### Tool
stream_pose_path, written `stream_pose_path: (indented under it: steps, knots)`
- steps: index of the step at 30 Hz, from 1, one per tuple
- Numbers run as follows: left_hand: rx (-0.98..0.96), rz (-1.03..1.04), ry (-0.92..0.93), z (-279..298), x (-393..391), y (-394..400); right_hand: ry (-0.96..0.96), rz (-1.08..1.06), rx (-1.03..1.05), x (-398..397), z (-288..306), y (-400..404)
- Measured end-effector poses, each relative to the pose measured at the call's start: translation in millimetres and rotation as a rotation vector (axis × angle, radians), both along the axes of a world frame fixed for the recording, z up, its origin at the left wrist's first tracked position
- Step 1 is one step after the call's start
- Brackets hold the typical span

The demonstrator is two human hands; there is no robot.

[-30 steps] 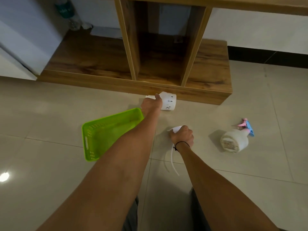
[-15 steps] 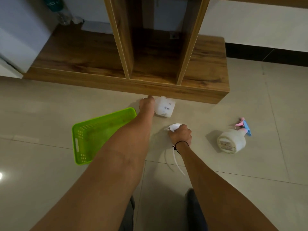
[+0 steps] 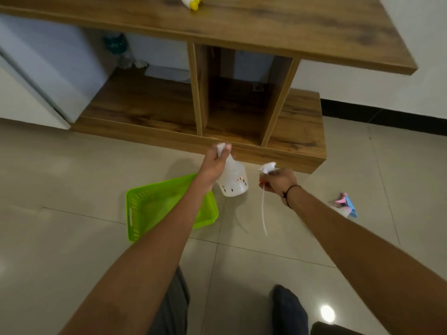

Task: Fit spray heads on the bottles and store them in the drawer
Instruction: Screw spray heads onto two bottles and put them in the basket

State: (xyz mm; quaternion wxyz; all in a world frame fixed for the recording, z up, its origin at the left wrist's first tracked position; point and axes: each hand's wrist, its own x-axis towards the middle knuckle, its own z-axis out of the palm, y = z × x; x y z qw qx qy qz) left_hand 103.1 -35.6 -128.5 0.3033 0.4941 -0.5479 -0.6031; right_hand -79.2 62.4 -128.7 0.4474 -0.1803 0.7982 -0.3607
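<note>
My left hand [image 3: 214,165] grips the neck of a white headless bottle [image 3: 233,181] and holds it in the air above the floor, base hanging down. To its right my right hand [image 3: 278,181] grips a white spray head [image 3: 267,167], whose thin dip tube [image 3: 263,213] dangles below. The head and the bottle are apart. A second bottle with a pink and blue spray head [image 3: 346,204] lies on the floor at the right, mostly hidden behind my right forearm.
A green plastic basket [image 3: 135,213] lies on the tiled floor under my left arm. A wooden shelf unit [image 3: 302,151] with open compartments stands just beyond my hands, its top [image 3: 290,27] carrying a yellow and white object [image 3: 193,2]. My legs are at the bottom.
Both hands have risen off the floor, the left lifting the white bottle by its neck, the right lifting the spray head with its tube. The camera has tilted up and back.
</note>
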Motion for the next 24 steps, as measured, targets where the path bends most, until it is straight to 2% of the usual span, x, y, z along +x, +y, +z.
stream_pose_path:
  steps: [4, 9, 16, 20, 24]
  knots:
    - [-0.031, -0.071, 0.006, 5.8, 15.5, 18.1, -0.020, 0.123, -0.122, 5.1, 49.1, -16.8]
    - [-0.139, -0.264, -0.109, 6.1, 21.7, 32.9, -0.017, 0.207, -0.240, 21.0, 112.5, -17.6]
    - [-0.318, -0.486, -0.232, 3.0, 32.6, 55.0, -0.038, 0.211, -0.446, 43.4, 178.7, -7.4]
    - [-0.326, -0.480, -0.169, 1.7, 42.6, 55.4, -0.036, 0.179, -0.594, 54.2, 196.5, -22.9]
    - [-0.342, -0.426, -0.092, 2.6, 43.8, 50.8, -0.006, 0.199, -0.628, 70.2, 197.0, -37.1]
